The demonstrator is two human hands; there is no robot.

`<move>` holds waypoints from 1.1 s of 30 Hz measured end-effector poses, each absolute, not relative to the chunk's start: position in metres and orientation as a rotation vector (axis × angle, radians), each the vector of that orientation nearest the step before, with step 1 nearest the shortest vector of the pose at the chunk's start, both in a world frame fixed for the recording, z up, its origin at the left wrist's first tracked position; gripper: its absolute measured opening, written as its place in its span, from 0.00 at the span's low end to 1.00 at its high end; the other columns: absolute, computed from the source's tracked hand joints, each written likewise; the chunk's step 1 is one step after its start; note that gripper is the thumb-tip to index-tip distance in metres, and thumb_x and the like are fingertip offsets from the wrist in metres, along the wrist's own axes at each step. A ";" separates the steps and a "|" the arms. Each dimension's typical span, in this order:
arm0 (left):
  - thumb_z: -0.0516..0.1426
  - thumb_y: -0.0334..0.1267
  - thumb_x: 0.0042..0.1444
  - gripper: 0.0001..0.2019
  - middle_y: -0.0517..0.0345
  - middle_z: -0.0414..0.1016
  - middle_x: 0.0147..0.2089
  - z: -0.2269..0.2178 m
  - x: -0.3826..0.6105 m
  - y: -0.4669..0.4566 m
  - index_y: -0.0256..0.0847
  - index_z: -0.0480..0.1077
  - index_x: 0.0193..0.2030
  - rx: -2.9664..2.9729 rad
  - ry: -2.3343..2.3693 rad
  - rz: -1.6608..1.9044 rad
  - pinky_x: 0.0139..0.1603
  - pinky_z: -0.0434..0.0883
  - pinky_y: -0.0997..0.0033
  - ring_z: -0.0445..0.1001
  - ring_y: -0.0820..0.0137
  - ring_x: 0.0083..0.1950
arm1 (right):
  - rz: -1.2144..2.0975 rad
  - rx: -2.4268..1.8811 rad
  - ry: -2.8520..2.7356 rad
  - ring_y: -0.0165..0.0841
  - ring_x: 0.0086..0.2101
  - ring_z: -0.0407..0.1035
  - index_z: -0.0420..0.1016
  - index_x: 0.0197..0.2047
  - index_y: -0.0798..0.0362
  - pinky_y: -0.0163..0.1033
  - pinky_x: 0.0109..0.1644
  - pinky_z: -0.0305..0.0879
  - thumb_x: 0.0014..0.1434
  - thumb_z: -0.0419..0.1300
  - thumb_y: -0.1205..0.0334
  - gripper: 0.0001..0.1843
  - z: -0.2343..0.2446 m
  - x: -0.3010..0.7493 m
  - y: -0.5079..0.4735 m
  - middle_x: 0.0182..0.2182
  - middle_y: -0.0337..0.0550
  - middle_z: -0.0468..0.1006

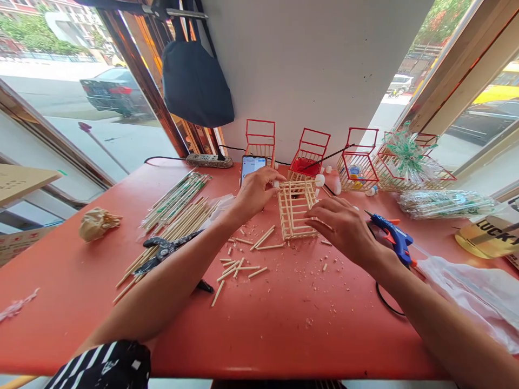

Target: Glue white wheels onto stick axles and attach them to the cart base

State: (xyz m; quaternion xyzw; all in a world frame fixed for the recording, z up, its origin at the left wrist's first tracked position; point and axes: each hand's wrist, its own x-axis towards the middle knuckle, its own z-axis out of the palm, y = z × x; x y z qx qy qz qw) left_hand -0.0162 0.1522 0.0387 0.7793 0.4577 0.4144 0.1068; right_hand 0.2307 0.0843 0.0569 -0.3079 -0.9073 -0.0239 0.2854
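Note:
A small lattice frame of pale wooden sticks (299, 208) stands on the table in the middle of the head view. White round caps sit at its far corners, one cap (320, 180) on the right. My left hand (256, 193) is closed at the far left corner, thumb and fingers pinching another white cap (276, 184). My right hand (343, 224) grips the frame's right side, its fingertips partly hidden. Short cut sticks (235, 268) and shavings lie in front of the frame. Behind my left hand leans a lit phone (253, 165).
Long sticks (178, 224) and pliers (164, 251) lie left. A blue glue gun (391, 235) with a cable lies right, near a plastic bag (470, 292) and a jug of yellow liquid (482, 235). Red-topped stick carts (359, 159) line the back wall.

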 end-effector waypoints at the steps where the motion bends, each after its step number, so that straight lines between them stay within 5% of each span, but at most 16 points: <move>1: 0.60 0.27 0.54 0.14 0.55 0.82 0.51 0.038 -0.016 0.153 0.43 0.80 0.45 2.296 1.343 1.221 0.49 0.77 0.66 0.78 0.67 0.45 | -0.085 -0.821 -2.461 0.39 0.40 0.73 0.79 0.43 0.52 0.44 0.46 0.66 0.71 0.57 0.59 0.10 0.052 0.229 0.081 0.38 0.48 0.81; 14: 0.59 0.27 0.55 0.14 0.54 0.81 0.52 0.038 -0.016 0.154 0.44 0.80 0.45 2.329 1.360 1.196 0.50 0.75 0.65 0.78 0.64 0.51 | -0.261 -0.843 -2.599 0.38 0.39 0.67 0.76 0.42 0.53 0.42 0.46 0.63 0.72 0.53 0.68 0.10 0.027 0.226 0.082 0.38 0.47 0.78; 33: 0.59 0.25 0.56 0.16 0.54 0.80 0.51 0.037 -0.014 0.153 0.45 0.81 0.47 2.365 1.363 1.193 0.56 0.73 0.64 0.78 0.63 0.54 | -0.364 -0.871 -2.611 0.38 0.39 0.67 0.76 0.41 0.53 0.42 0.45 0.61 0.71 0.57 0.67 0.07 0.028 0.228 0.080 0.38 0.45 0.78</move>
